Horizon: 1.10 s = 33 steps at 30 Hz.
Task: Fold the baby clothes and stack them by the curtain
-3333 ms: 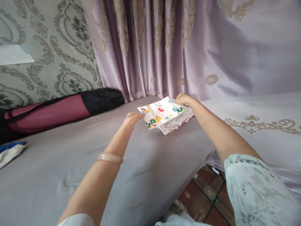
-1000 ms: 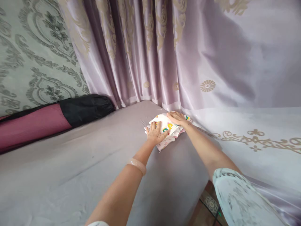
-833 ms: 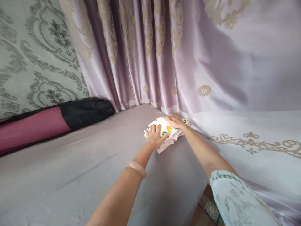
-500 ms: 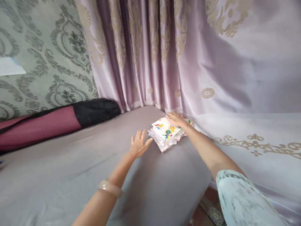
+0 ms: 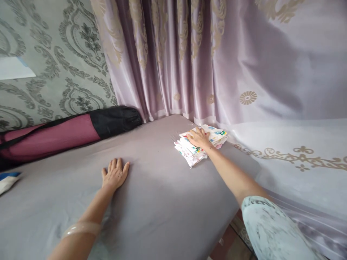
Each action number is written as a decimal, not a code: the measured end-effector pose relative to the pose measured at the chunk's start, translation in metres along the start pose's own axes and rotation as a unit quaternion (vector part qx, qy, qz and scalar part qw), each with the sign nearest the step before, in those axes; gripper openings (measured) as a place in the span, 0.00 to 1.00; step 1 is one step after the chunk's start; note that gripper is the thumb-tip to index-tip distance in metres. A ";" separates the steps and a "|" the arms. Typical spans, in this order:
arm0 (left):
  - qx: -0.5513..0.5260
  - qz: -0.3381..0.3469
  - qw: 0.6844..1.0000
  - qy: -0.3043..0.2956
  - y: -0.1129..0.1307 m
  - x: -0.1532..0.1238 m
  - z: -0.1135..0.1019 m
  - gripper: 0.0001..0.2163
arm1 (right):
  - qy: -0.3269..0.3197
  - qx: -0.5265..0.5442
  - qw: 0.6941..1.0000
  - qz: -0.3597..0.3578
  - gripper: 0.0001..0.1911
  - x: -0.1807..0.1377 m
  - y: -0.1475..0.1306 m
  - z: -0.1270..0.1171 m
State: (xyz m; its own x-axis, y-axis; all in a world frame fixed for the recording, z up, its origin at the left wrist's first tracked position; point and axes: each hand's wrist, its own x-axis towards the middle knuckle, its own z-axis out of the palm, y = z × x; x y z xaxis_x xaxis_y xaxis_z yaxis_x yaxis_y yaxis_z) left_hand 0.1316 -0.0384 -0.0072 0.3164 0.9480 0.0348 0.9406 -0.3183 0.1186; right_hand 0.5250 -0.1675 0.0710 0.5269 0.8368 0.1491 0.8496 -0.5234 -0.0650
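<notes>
Right hand (image 5: 200,138) flat on folded cloths (image 5: 199,145)

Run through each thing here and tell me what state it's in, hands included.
Cloth stack: folded, piled unevenly on the bed.
Right hand: open, flat on the cloth stack.
Left hand: open, palm down on the bed.
Curtain: drawn shut.
Long bag: lying along the wall.

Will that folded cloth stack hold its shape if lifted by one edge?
Probably not: the folded cloth stack looks soft, its layers fanned at the near edge, so it may droop and slide apart. Thin fabric: likely light.
</notes>
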 end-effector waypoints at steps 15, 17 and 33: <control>0.004 0.009 1.000 0.010 0.000 -0.002 0.002 0.34 | -0.106 0.000 0.982 -0.155 0.27 -0.007 -0.037 -0.011; 0.007 0.011 1.000 0.014 -0.001 -0.001 0.003 0.34 | -0.101 -0.007 0.981 -0.166 0.26 -0.012 -0.039 -0.006; 0.003 0.006 1.000 0.021 -0.002 0.001 0.007 0.32 | 0.034 0.041 0.984 0.169 0.33 -0.004 0.063 -0.004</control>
State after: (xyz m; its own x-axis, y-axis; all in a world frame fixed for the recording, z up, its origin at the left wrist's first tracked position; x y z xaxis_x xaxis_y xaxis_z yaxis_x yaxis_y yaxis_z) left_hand 0.1304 -0.0369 -0.0140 0.3226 0.9433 0.0785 0.9373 -0.3299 0.1120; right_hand 0.5763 -0.2040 0.0705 0.7788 0.6034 0.1714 0.6272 -0.7521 -0.2021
